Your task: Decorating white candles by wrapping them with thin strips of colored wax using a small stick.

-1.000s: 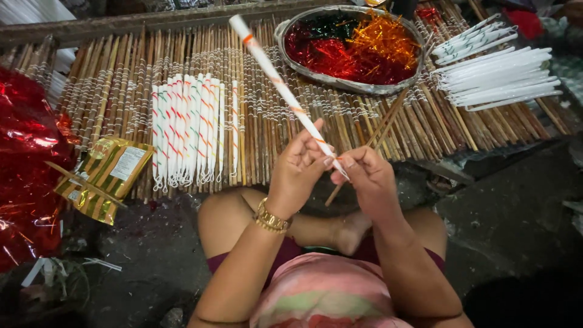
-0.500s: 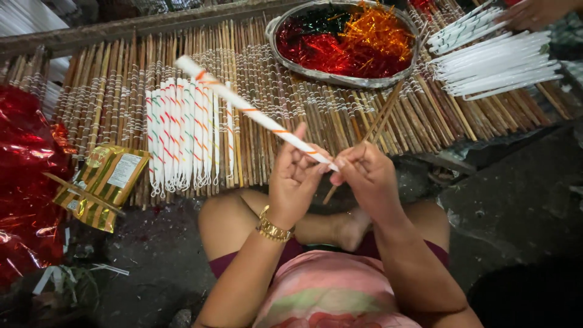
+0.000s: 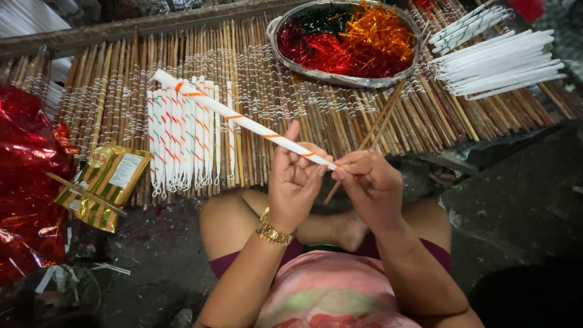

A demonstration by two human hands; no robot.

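Gripping orange-banded white paper cone (image 3: pixel 243 121) at narrow tip, left hand (image 3: pixel 294 182) and right hand (image 3: pixel 370 182) pinched tight; steady twisting would likely keep foil spiral even.

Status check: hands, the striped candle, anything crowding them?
Left hand and right hand both pinch the thin end of the striped white candle. Candle slants up-left over the bamboo rack. Loose stick under the hands, nothing blocking.

Bamboo-slat mat (image 3: pixel 291 103) is spanning the work area, bearing a row of striped white tapers (image 3: pixel 182 136), a heap of plain white tapers (image 3: pixel 504 64) and a metal bowl (image 3: pixel 285 58) of red, orange and green tinsel. Red foil sheeting (image 3: pixel 27 176) and a gold striped packet (image 3: pixel 103 185) are lying at left.
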